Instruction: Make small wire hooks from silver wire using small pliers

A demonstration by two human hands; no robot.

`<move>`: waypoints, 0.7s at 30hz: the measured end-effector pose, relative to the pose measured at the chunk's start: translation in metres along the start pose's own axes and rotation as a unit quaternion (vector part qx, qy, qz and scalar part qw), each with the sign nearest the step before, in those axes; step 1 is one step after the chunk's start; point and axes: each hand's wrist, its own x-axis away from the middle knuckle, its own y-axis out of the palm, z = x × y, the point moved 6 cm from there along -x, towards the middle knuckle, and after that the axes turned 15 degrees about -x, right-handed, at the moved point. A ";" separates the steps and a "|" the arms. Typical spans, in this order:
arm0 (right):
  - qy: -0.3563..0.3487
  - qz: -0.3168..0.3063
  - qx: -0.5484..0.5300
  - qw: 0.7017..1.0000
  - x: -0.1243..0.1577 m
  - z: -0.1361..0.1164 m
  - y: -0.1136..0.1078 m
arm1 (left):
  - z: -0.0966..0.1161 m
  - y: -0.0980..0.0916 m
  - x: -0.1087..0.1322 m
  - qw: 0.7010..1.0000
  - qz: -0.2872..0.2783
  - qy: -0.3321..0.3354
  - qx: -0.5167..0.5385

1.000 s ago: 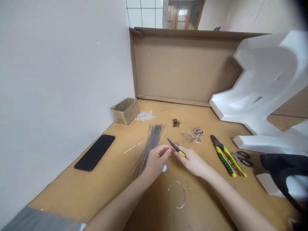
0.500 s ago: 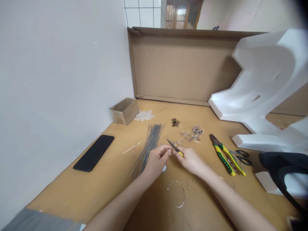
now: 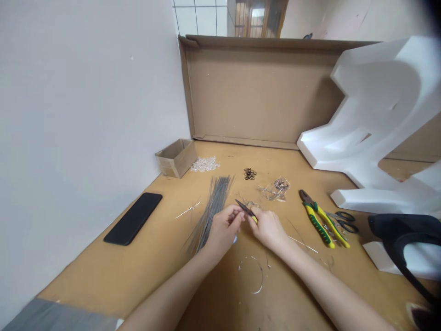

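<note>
My right hand (image 3: 270, 226) is wrapped round needle-nose pliers (image 3: 245, 208) with a yellow handle, their dark jaws pointing up and left. Beside the jaws, my left hand (image 3: 225, 226) is closed in a pinch; what its fingertips hold is too small to make out. A bundle of thin grey wires (image 3: 215, 200) lies just left of and partly behind my left hand. Beyond the hands are black rings (image 3: 250, 174) and a tangle of silvery wire (image 3: 279, 187). A curved wire loop (image 3: 262, 276) lies nearer to me on the table.
A small cardboard box (image 3: 176, 161) stands by clear beads (image 3: 206, 163) at the back left. A black phone (image 3: 133, 219) lies left. Green-yellow pliers (image 3: 320, 223), scissors (image 3: 346, 221) and white foam (image 3: 358, 200) are right. A cardboard panel (image 3: 248, 96) stands behind.
The pliers and my right hand have shifted slightly left, with the jaws now closer over my left fingertips. A thin wire right of my right hand shows more fully. The whole view has moved slightly.
</note>
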 end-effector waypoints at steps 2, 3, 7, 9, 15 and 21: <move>-0.006 -0.007 -0.022 1.000 0.000 -0.001 0.000 | 0.000 -0.001 0.000 1.000 0.003 0.009 -0.015; -0.007 -0.015 -0.039 0.999 0.000 -0.001 0.000 | 0.000 -0.001 0.000 1.000 0.003 0.012 -0.020; -0.015 -0.066 -0.153 0.986 -0.001 -0.003 0.000 | -0.002 -0.001 -0.001 1.000 -0.004 0.003 -0.017; -0.018 -0.087 -0.220 0.971 -0.003 -0.003 0.001 | -0.002 -0.001 -0.001 1.000 -0.006 -0.006 -0.010; 0.013 -0.190 -0.432 0.882 -0.002 -0.001 0.012 | -0.002 0.001 -0.003 0.993 -0.057 -0.067 0.081; -0.016 -0.159 -0.329 0.931 -0.002 -0.006 0.003 | -0.006 0.002 -0.006 0.980 -0.099 -0.107 0.132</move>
